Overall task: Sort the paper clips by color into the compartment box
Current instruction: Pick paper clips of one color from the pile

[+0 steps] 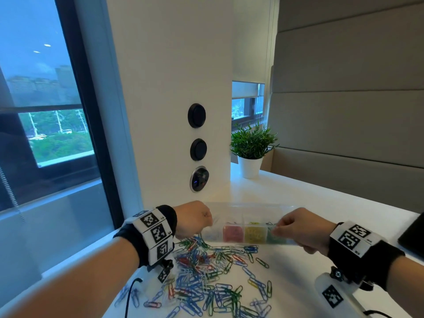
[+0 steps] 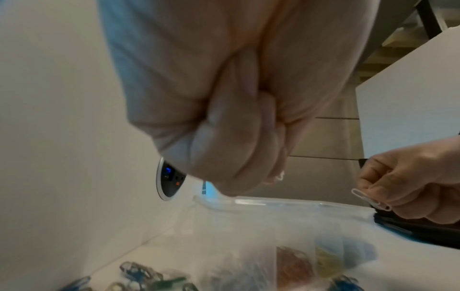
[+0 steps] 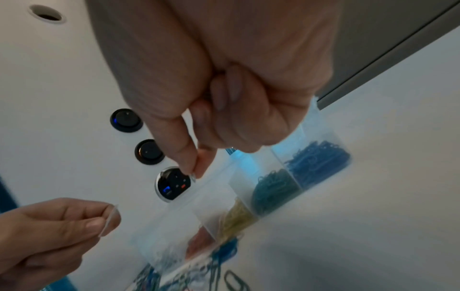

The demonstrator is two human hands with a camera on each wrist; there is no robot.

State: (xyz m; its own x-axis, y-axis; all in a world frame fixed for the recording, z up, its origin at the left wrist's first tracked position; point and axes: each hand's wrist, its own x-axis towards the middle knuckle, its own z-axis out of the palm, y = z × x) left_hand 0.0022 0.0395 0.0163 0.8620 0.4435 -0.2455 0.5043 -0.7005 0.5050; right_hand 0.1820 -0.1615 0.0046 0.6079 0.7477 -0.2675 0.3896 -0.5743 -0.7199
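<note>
Head view overlooks; wrist views (close) share box (image 1: 249, 228).

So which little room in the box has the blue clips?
The end compartment at the right-hand end of the compartment box, next to the green one. The others hold yellow, red and pale clips.

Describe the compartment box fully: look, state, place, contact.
The compartment box is a long clear plastic tray, lying on the white table behind the loose clip pile. Dividers split it into one row of compartments: whitish, red, yellow, green and blue clips. Its clear lid looks raised behind. Whether either hand touches it cannot be told.
</note>
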